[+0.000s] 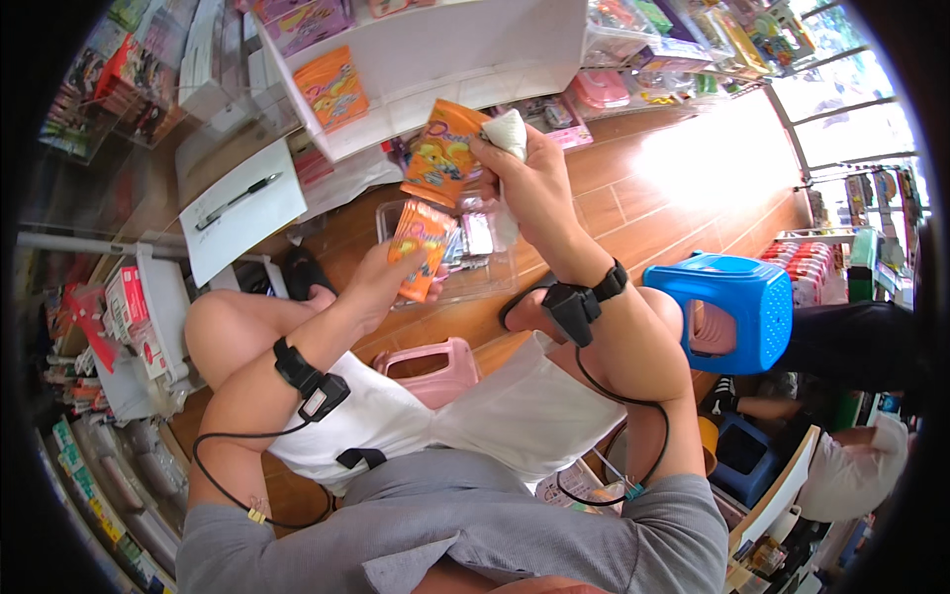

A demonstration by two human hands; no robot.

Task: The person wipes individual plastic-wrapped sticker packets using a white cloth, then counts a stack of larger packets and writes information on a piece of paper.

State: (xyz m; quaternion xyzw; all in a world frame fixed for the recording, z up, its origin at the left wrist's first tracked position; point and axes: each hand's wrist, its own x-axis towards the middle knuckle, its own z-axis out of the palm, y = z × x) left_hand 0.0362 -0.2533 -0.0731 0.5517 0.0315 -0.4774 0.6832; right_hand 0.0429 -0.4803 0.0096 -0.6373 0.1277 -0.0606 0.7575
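Observation:
Several orange foil packets (420,245) are stacked in my left hand (404,278), with the thumb across their printed front. My right hand (523,178) grips another orange packet (443,156) and a crumpled white cloth or tissue (508,134). That packet is just above the stack, close to its top edge. Below my hands, a clear plastic container (490,278) on the floor holds small packaged items (475,239). More orange packets (331,87) lie in the white shelf unit (475,52) at the upper left.
A paper sheet (241,215) with a pen (239,200) lies at the left. A blue plastic stool (742,312) stands at the right, beside another person's dark-clothed leg (846,345). A pink stool (445,375) is beneath me. Stocked shelves stand on both sides.

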